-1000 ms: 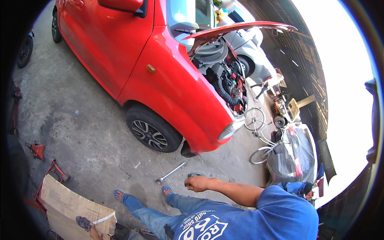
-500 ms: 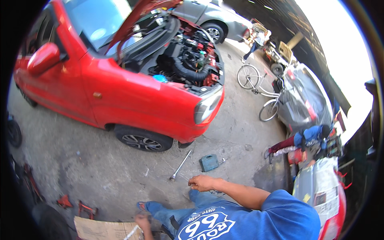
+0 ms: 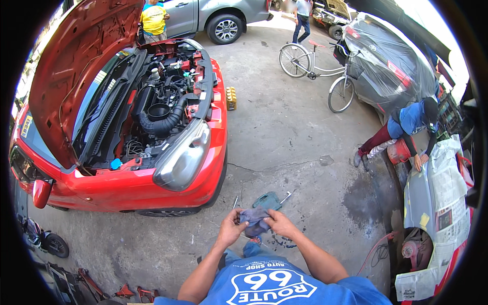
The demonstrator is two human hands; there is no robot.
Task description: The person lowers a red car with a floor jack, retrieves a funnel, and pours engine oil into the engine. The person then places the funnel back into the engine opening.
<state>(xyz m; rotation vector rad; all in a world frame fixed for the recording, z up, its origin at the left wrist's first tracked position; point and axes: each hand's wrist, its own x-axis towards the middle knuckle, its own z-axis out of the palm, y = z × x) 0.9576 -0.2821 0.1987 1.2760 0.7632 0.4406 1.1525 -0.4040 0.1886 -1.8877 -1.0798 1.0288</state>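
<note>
A crumpled grey-purple rag [image 3: 253, 217] is bunched between my two hands in front of my body. My left hand [image 3: 232, 228] is closed on its left side, and my right hand [image 3: 282, 224] pinches its right side. Just beyond the rag, a teal hard tool case [image 3: 267, 201] lies on the concrete, with a small metal tool [image 3: 286, 196] beside it. The tip of a metal bar [image 3: 236, 201] shows past my left fingers; the rest of it is hidden.
A red car [image 3: 203, 175] with its hood raised stands ahead left, yellow bottles [image 3: 231, 97] by its bumper. At right, a co-worker [image 3: 406, 124] bends over a paper-masked panel [image 3: 447, 193]. A bicycle [image 3: 315, 63] and a plastic-covered car [image 3: 386, 61] stand farther back. Red stands [image 3: 124, 291] lie lower left.
My left hand has come up from the cardboard at lower left and meets my right hand. Both now hold the rag. The head view has turned, showing more of the engine bay.
</note>
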